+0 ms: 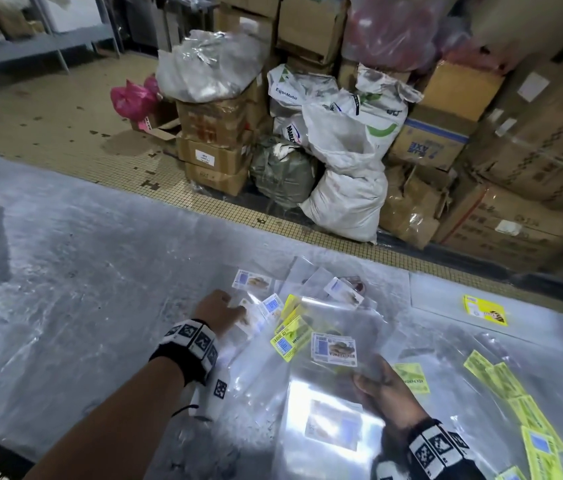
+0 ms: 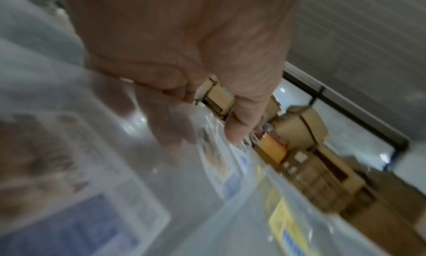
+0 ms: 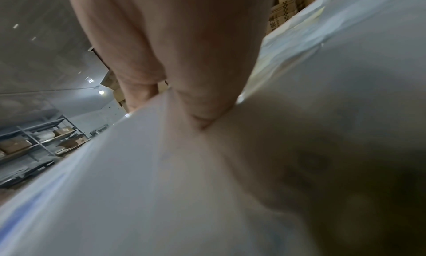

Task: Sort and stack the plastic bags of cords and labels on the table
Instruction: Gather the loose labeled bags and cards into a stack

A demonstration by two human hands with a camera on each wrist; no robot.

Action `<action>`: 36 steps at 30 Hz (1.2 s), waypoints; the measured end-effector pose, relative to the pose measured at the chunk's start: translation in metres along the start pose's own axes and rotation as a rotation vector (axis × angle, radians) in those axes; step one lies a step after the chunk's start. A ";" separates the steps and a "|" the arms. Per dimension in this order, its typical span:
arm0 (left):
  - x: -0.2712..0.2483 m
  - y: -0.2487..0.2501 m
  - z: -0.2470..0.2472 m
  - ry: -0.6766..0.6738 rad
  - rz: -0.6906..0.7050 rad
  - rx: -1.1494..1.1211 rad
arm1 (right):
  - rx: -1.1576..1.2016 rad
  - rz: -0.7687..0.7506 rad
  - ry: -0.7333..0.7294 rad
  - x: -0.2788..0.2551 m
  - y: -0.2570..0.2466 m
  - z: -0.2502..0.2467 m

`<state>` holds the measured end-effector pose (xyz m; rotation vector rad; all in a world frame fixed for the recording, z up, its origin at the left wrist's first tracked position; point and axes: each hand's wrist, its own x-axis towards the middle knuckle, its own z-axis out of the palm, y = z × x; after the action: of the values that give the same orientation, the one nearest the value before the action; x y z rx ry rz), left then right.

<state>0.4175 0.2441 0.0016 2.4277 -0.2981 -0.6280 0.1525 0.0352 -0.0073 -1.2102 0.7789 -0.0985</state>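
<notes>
Clear plastic bags with white labels (image 1: 251, 281) and yellow labels (image 1: 288, 332) lie fanned out in a loose pile mid-table. My left hand (image 1: 235, 310) reaches into the pile's left side. In the left wrist view, the left hand (image 2: 205, 139) pinches a white-labelled bag (image 2: 216, 161), thumb on top and fingers showing through the plastic underneath. My right hand (image 1: 372, 375) grips the near edge of a clear white-labelled bag stack (image 1: 333, 353). In the right wrist view, the right hand's thumb (image 3: 202, 114) presses down on the bag's film (image 3: 161, 168).
The table (image 1: 65, 271) is covered in a clear plastic sheet. Separate yellow-labelled bags lie at the right (image 1: 515, 393) and far right (image 1: 486, 310). Beyond the far edge stand cardboard boxes (image 1: 214, 133) and white sacks (image 1: 346, 202) on the tiled floor.
</notes>
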 end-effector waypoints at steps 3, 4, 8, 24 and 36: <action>-0.004 0.002 -0.016 -0.062 0.042 -0.047 | 0.013 0.000 -0.003 0.000 0.001 -0.001; -0.004 0.001 -0.022 -0.067 0.052 -0.062 | 0.026 0.000 -0.003 0.001 0.002 -0.001; -0.007 -0.013 -0.044 0.004 0.024 -0.199 | 0.077 -0.012 -0.006 0.000 0.004 0.000; -0.047 -0.064 -0.057 0.062 -0.100 -0.530 | 0.160 -0.014 -0.051 -0.012 -0.006 0.006; -0.096 0.059 -0.075 -0.080 0.377 -0.450 | 0.182 0.016 -0.049 -0.017 -0.012 0.010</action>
<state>0.3687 0.2684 0.1251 1.8567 -0.5657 -0.5510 0.1495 0.0464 0.0128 -1.0301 0.7213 -0.1236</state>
